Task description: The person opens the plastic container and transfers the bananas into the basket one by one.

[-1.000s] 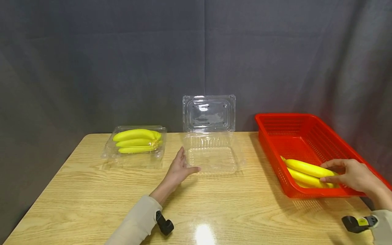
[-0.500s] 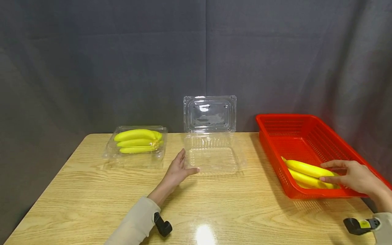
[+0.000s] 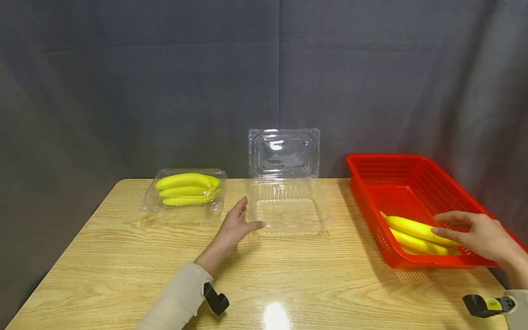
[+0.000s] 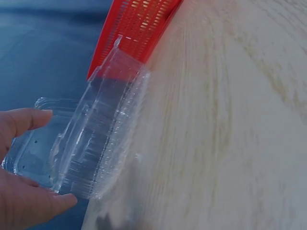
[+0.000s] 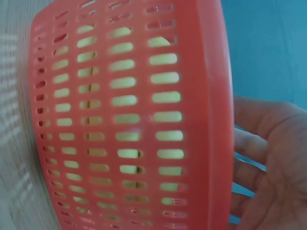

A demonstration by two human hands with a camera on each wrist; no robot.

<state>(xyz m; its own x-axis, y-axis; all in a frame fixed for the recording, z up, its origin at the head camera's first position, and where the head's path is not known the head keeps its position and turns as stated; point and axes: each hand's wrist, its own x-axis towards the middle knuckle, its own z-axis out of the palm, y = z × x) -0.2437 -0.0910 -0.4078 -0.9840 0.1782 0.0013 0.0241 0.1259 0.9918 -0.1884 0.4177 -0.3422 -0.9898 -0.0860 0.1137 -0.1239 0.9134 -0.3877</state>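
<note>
A clear plastic clamshell box (image 3: 288, 211) stands open at the table's middle, its lid (image 3: 283, 153) upright at the back. My left hand (image 3: 248, 215) lies open at its front-left corner, thumb tip close to the rim. In the left wrist view the hand (image 4: 57, 158) spreads beside the box (image 4: 96, 148) without gripping it. A bunch of yellow bananas (image 3: 412, 227) lies in the red basket (image 3: 396, 172) at the right. My right hand (image 3: 442, 223) hovers over the bunch with fingers spread and the thumb against a banana. The right wrist view shows the basket wall (image 5: 129, 110).
A second, closed clamshell box with bananas (image 3: 185, 190) sits at the back left of the wooden table (image 3: 123, 256). A dark curtain hangs behind. The basket reaches the table's right edge. Bare table lies in front of the boxes.
My left hand has drawn back slightly to the left of the open box. My right hand has risen a little over the bananas, fingers more spread.
</note>
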